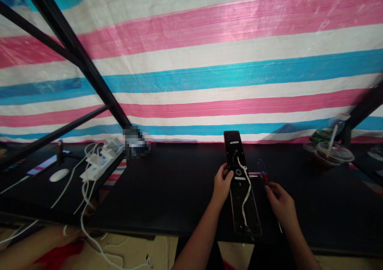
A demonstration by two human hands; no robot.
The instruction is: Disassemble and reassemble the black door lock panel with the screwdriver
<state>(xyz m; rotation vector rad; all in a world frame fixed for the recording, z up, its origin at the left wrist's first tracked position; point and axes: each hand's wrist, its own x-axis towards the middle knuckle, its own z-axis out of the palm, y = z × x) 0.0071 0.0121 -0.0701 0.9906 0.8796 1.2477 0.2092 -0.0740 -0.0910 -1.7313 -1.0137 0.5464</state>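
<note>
A long dark panel, like the back plate of a door lock, lies lengthwise with a white cable running along it. My left hand grips its left edge, thumb on top and fingers against the side. Right of the panel, my right hand has its fingers closed on a screwdriver with a clear red-and-blue handle. The handle points away from me; a thin bit of shaft shows below the hand. A shiny metal piece sits between panel and screwdriver; whether it is attached, I cannot tell.
A lidded plastic cup with a straw stands at right on the black table, near a clear bottle. Left are a power strip with white cables, a white mouse and a phone. Another person's arm shows lower left.
</note>
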